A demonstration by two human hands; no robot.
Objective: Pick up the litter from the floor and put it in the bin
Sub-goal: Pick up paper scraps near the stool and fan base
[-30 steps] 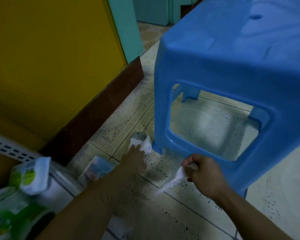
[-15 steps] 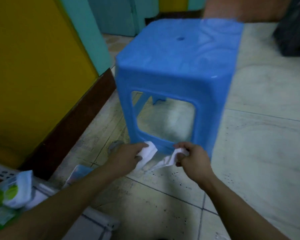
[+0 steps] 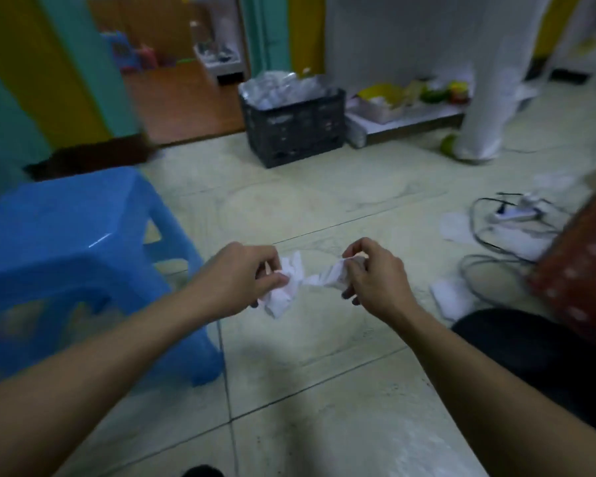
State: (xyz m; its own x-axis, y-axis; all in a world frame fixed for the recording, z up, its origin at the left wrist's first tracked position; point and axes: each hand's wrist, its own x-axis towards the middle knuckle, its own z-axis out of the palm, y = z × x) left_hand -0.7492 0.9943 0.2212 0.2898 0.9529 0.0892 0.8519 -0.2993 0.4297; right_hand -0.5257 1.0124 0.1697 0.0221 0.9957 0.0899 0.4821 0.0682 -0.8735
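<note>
My left hand (image 3: 241,277) is closed on a crumpled white tissue (image 3: 284,287) held above the tiled floor. My right hand (image 3: 372,273) pinches a second white tissue (image 3: 331,275), whose free end reaches toward the left one. Both hands are raised at mid-frame, close together. Far ahead on the floor stands a black crate bin (image 3: 295,127) lined with a silvery bag. More white paper scraps (image 3: 451,297) lie on the floor to the right.
A blue plastic stool (image 3: 76,242) stands at my left. A power strip with tangled cables (image 3: 510,218) lies at the right, next to a red patterned cushion (image 3: 578,266). A white table leg (image 3: 479,98) and a low shelf with clutter (image 3: 410,108) stand beyond the bin.
Both hands lifted the tissues off the floor by the stool. The view swung right and up, so the stool moved to the left and the bin came into sight.
</note>
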